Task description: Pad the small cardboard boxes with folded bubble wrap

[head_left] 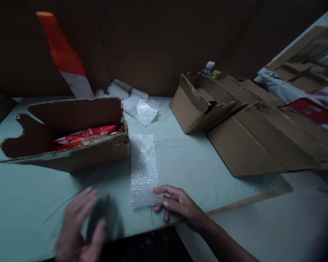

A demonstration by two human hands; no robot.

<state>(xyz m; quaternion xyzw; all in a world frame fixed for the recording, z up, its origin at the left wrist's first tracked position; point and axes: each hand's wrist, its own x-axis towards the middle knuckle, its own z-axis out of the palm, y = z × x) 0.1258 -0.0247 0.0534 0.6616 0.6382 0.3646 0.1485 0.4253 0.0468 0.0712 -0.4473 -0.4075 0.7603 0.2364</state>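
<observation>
A strip of bubble wrap [144,167] lies flat on the pale green table cover [177,160], beside an open cardboard box. My right hand [177,203] grips its near right corner between thumb and fingers. Blurred by motion, my left hand [79,225] hovers near the table's front edge, left of the strip. Its fingers are stretched out and the thumb stands apart, with nothing visible held. A dark smear beside that hand looks like its shadow. Behind the strip lies a loose pile of bubble wrap pieces [140,105].
On the left, the cut-open cardboard box [98,151] holds red printed packets [87,136]. An orange and white bottle-shaped thing [65,54] rises behind it. Several cardboard boxes [251,142] stand at right, with a bottle cap [210,65] showing behind. A red item [313,110] lies farther right.
</observation>
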